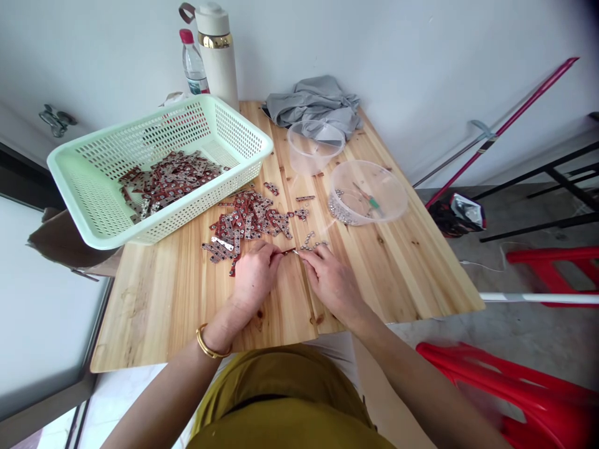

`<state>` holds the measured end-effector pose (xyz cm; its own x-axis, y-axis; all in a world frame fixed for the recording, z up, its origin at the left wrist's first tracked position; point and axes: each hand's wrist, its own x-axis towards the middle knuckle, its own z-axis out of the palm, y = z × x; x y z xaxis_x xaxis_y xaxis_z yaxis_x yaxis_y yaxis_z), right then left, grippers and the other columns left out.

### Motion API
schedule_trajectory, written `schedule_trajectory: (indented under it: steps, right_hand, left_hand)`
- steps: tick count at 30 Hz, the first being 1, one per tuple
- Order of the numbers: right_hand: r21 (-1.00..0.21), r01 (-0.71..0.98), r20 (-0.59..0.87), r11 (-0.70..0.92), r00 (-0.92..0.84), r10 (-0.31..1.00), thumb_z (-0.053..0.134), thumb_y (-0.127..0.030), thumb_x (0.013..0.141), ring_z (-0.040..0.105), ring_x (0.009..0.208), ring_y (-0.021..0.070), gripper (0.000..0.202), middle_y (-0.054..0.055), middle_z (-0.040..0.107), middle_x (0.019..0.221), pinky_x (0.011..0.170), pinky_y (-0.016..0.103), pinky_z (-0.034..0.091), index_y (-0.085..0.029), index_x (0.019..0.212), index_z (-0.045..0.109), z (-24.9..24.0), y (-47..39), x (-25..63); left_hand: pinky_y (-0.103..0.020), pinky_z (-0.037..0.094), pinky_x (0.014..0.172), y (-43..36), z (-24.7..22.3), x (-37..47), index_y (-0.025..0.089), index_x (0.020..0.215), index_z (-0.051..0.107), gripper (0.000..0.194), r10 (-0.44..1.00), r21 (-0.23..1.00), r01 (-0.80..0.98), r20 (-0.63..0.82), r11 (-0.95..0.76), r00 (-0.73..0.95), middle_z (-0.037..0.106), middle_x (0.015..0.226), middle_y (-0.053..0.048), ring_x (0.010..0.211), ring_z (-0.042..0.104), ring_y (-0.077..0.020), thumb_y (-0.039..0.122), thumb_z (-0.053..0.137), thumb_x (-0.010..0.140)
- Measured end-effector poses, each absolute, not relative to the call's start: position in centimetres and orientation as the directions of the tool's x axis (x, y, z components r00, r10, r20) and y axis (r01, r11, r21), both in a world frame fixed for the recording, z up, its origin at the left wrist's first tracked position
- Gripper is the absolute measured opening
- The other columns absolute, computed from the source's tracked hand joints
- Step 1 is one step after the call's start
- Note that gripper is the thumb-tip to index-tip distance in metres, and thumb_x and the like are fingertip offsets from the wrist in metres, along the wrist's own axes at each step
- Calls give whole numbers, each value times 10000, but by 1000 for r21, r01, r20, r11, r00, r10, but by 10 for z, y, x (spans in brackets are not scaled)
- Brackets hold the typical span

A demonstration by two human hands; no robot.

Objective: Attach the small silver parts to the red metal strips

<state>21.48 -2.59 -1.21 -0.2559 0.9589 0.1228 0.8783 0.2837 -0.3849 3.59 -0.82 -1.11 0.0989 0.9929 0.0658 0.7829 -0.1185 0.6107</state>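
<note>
Near the front middle of the wooden table (397,268), my left hand (256,269) pinches a small reddish-brown strip (289,252). My right hand (330,274) is closed too, and a thin silvery tip (296,251) shows at its fingertips, touching or nearly touching the strip; its kind is too small to tell. Just beyond my hands lie small loose metal pieces (309,242). A pile of brown strips with metal dots (250,215) spreads behind my left hand. More brown strips (178,181) fill part of the pale green basket (159,232).
A clear tub (390,193) holds small metal pieces and a green-handled tool (373,202). Behind it stand another clear tub (309,159) and grey cloth (313,100). A bottle (193,65) and white flask (219,62) stand behind the basket. Red stools (505,380) are at right.
</note>
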Motion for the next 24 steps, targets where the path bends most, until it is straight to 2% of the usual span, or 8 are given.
schedule_trajectory:
  steps: [8, 24]
  right_hand:
    - [-525, 771, 207, 360, -295, 933, 419, -224, 964, 626, 829, 183, 304, 55, 609, 939, 736, 319, 512, -254, 1177, 635, -16, -28, 210]
    - [-411, 847, 128, 338, -314, 941, 401, -211, 966, 616, 775, 179, 299, 65, 607, 950, 663, 302, 485, -227, 1142, 642, -11, -30, 200]
  left_hand:
    - [-263, 463, 736, -8, -12, 35, 198, 864, 690, 140, 991, 601, 788, 74, -134, 111, 674, 893, -35, 833, 627, -172, 240, 560, 897]
    - [-269, 470, 755, -9, -13, 33, 196, 878, 693, 143, 988, 610, 777, 93, -156, 125, 674, 901, -37, 854, 627, -178, 241, 559, 901]
